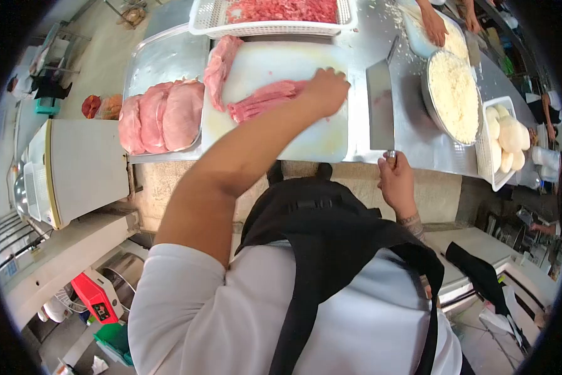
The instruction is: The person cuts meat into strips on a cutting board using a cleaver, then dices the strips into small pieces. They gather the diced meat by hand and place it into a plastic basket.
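Note:
My right hand [396, 181] is wrapped round the handle of a cleaver [381, 106], whose broad blade lies over the steel table to the right of the cutting board [281, 59]. My left hand [329, 92] is over the right part of the board, at the right end of a row of cut meat strips [268, 100]. Its fingers are curled, and what they hold, if anything, is hidden. A long piece of raw meat [221, 70] lies on the board's left side. Several large raw meat pieces [162, 117] rest on a metal tray [168, 59] further left.
A white basket [271, 28] of chopped meat stands behind the board. To the right are a metal bowl [454, 97] of pale shreds and a white basket [499, 178] of pale rounded pieces. Another person's hand [435, 26] works over a board at the far right.

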`<state>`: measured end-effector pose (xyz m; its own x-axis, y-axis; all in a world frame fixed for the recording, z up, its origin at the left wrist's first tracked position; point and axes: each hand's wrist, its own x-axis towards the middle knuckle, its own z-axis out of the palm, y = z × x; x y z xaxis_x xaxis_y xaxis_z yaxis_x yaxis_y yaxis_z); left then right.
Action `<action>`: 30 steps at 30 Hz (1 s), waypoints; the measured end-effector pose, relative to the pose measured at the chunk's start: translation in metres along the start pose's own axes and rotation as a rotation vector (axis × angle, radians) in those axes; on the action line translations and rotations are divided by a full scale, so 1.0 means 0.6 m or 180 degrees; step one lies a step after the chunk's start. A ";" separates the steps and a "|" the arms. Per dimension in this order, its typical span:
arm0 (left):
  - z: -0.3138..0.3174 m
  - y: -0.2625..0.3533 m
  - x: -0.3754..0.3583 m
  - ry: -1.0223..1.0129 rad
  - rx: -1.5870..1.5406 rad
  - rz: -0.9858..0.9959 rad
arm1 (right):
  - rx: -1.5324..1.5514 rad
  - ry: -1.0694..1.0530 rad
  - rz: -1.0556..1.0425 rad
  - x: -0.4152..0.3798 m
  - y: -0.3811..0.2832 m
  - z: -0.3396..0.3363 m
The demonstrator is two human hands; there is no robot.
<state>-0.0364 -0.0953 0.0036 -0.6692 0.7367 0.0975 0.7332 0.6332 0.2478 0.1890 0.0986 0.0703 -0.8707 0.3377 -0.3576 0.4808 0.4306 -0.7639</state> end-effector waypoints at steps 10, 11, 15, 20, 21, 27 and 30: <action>-0.082 -0.035 -0.048 -0.0280 0.0171 -0.1555 | -0.0105 -0.0447 0.0006 0.003 -0.014 0.009; -0.083 -0.049 -0.067 -0.0316 0.0230 -0.1544 | -0.0186 -0.0458 -0.0172 0.007 -0.010 0.015; -0.029 -0.085 -0.119 0.0063 0.0110 -0.1401 | -0.0439 -0.0677 -0.0623 0.027 -0.018 0.037; 0.008 -0.074 -0.137 0.0579 -0.0280 -0.1469 | -0.0972 -0.1049 -0.0972 0.047 -0.062 0.073; -0.005 -0.059 -0.136 0.0438 -0.0165 -0.1518 | -0.1075 -0.1008 -0.1172 0.053 -0.047 0.088; -0.030 -0.044 -0.131 0.0030 0.0067 -0.1515 | -0.1130 -0.0812 -0.1264 0.045 -0.079 0.099; -0.038 -0.043 -0.128 -0.0122 0.0122 -0.1511 | -0.1195 -0.0905 -0.1292 0.007 -0.098 0.074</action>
<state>-0.0066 -0.1736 0.0116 -0.9269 0.3715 -0.0537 0.3518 0.9097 0.2207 0.1527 0.0377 0.0899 -0.9605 -0.1286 -0.2469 0.0644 0.7602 -0.6464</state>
